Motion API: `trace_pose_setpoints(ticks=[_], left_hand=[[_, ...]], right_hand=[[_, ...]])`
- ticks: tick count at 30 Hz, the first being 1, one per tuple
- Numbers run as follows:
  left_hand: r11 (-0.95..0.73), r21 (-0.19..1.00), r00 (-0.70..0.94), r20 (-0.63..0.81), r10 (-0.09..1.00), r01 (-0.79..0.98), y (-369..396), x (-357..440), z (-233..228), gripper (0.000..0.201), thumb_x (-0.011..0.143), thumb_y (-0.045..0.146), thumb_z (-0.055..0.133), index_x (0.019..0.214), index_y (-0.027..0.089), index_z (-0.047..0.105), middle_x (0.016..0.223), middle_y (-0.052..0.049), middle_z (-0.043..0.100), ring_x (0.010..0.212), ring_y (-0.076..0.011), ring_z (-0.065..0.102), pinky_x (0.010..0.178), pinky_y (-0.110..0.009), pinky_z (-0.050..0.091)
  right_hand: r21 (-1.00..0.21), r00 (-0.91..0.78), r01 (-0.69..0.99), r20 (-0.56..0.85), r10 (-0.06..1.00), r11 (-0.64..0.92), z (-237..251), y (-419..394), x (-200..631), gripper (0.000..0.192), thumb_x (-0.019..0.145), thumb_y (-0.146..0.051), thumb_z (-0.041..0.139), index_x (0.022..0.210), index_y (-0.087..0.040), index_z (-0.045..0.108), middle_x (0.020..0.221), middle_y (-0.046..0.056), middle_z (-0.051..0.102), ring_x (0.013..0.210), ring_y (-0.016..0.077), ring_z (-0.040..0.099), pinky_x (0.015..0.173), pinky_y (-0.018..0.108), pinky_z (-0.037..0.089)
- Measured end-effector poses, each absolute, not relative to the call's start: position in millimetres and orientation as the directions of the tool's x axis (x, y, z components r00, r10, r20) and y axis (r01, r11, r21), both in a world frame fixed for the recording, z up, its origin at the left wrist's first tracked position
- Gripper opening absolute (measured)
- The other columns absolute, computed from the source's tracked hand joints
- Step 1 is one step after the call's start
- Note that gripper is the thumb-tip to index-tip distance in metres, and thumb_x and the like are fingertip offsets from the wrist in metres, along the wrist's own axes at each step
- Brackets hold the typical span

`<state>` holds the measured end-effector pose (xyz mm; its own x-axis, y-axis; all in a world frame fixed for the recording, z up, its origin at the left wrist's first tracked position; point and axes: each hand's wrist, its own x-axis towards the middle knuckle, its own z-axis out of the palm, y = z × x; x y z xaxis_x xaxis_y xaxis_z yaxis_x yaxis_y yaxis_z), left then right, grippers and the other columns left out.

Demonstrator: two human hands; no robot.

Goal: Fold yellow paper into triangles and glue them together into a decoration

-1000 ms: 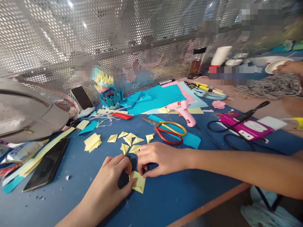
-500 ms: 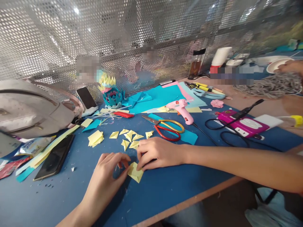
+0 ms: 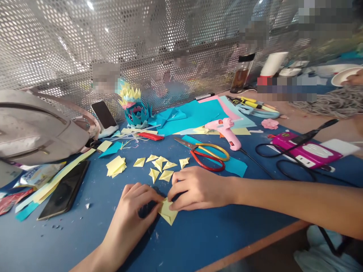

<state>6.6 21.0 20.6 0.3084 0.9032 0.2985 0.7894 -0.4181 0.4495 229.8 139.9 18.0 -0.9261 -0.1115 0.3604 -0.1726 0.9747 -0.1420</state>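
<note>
Right, low in the centre of the frame, a yellow paper square (image 3: 169,214) lies on the blue table (image 3: 221,234); the left hand (image 3: 133,209) has thumb and forefinger pinching its left corner; the right hand (image 3: 197,189), bunched, rests fingertips at the upper edge, though whether they pinch I cannot tell; just above, folded yellow pieces (image 3: 166,176) lie scattered; a stack of yellow sheets (image 3: 116,167) sits to their left; red-and-yellow scissors (image 3: 194,147) lie right of centre, beside the pink glue gun (image 3: 227,134).
</note>
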Motion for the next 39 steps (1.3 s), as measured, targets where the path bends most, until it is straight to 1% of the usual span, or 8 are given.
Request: trace_pose_setpoints(ticks=[4, 10, 15, 18, 21, 26, 31, 39], left_hand=[[-0.460, 0.453, 0.342, 0.320, 0.883, 0.764, 24.2, 1.8, 18.7, 0.014, 0.096, 0.017, 0.057, 0.093, 0.026, 0.067, 0.089, 0.003, 0.072, 0.080, -0.0157, 0.065, 0.080, -0.034, 0.044], [-0.562, 0.412, 0.448, 0.345, 0.825, 0.718, 27.3, -7.2, 12.8, 0.018, 0.097, 0.012, 0.056, 0.103, 0.026, 0.065, 0.092, 0.002, 0.070, 0.081, -0.0138, 0.064, 0.080, -0.032, 0.043], [-0.554, 0.429, 0.428, 0.358, 0.829, 0.714, 23.9, -10.2, 10.7, 0.022, 0.099, 0.012, 0.053, 0.103, 0.027, 0.069, 0.092, 0.001, 0.069, 0.081, -0.0142, 0.061, 0.081, -0.032, 0.041], [-0.585, 0.375, 0.437, 0.411, 0.800, 0.719, 23.3, -10.2, 12.1, 0.023, 0.101, 0.016, 0.052, 0.102, 0.027, 0.072, 0.091, 0.001, 0.070, 0.079, -0.0136, 0.060, 0.082, -0.032, 0.038], [-0.601, 0.314, 0.432, 0.467, 0.771, 0.735, 24.6, -8.0, 13.0, 0.027, 0.105, 0.019, 0.048, 0.097, 0.025, 0.073, 0.087, 0.002, 0.070, 0.074, -0.0130, 0.057, 0.081, -0.032, 0.036], [-0.597, 0.298, 0.399, 0.519, 0.756, 0.744, 27.3, -3.9, 10.4, 0.028, 0.103, 0.017, 0.052, 0.083, 0.022, 0.071, 0.084, 0.003, 0.070, 0.071, -0.0124, 0.056, 0.081, -0.032, 0.035], [-0.600, 0.304, 0.394, 0.527, 0.753, 0.740, 27.1, -4.8, 7.9, 0.026, 0.103, 0.017, 0.053, 0.090, 0.025, 0.074, 0.082, 0.003, 0.070, 0.070, -0.0133, 0.055, 0.081, -0.033, 0.035], [-0.586, 0.313, 0.389, 0.510, 0.768, 0.748, 26.4, -10.3, 10.1, 0.021, 0.100, 0.016, 0.057, 0.092, 0.023, 0.075, 0.081, 0.002, 0.067, 0.069, -0.0138, 0.052, 0.077, -0.032, 0.035]], right_hand=[[-0.109, -0.919, -0.167, 0.376, -0.114, 0.980, 16.6, 140.3, 230.9, 0.021, 0.104, -0.031, 0.054, 0.108, -0.025, 0.074, 0.118, -0.002, 0.073, 0.097, 0.0174, 0.054, 0.076, 0.032, 0.040], [-0.101, -0.917, -0.130, 0.390, -0.081, 0.986, 15.1, 138.7, 230.9, 0.020, 0.105, -0.032, 0.053, 0.106, -0.027, 0.072, 0.118, -0.005, 0.073, 0.096, 0.0161, 0.056, 0.073, 0.034, 0.039], [-0.123, -0.916, -0.128, 0.395, -0.070, 0.984, 16.8, 139.5, 230.0, 0.015, 0.102, -0.031, 0.058, 0.105, -0.027, 0.072, 0.115, -0.006, 0.074, 0.095, 0.0155, 0.057, 0.073, 0.035, 0.039], [-0.124, -0.909, -0.125, 0.411, -0.064, 0.984, 17.7, 139.8, 229.4, 0.014, 0.101, -0.030, 0.060, 0.104, -0.026, 0.073, 0.112, -0.005, 0.074, 0.094, 0.0149, 0.058, 0.070, 0.034, 0.040], [-0.097, -0.894, -0.128, 0.442, -0.073, 0.987, 18.3, 139.3, 228.6, 0.012, 0.099, -0.026, 0.063, 0.102, -0.024, 0.074, 0.110, -0.004, 0.074, 0.092, 0.0141, 0.059, 0.067, 0.031, 0.040], [-0.061, -0.867, -0.125, 0.491, -0.079, 0.990, 19.1, 139.2, 226.1, 0.015, 0.099, -0.025, 0.063, 0.093, -0.022, 0.076, 0.117, -0.004, 0.073, 0.094, 0.0123, 0.060, 0.066, 0.029, 0.043], [-0.062, -0.873, -0.125, 0.482, -0.080, 0.990, 18.2, 139.4, 224.2, 0.014, 0.098, -0.025, 0.063, 0.092, -0.023, 0.076, 0.115, -0.006, 0.074, 0.094, 0.0118, 0.059, 0.064, 0.029, 0.043], [-0.043, -0.884, -0.130, 0.458, -0.096, 0.991, 20.0, 138.6, 224.6, 0.015, 0.099, -0.023, 0.061, 0.094, -0.022, 0.076, 0.116, -0.007, 0.074, 0.093, 0.0122, 0.059, 0.062, 0.028, 0.042]])
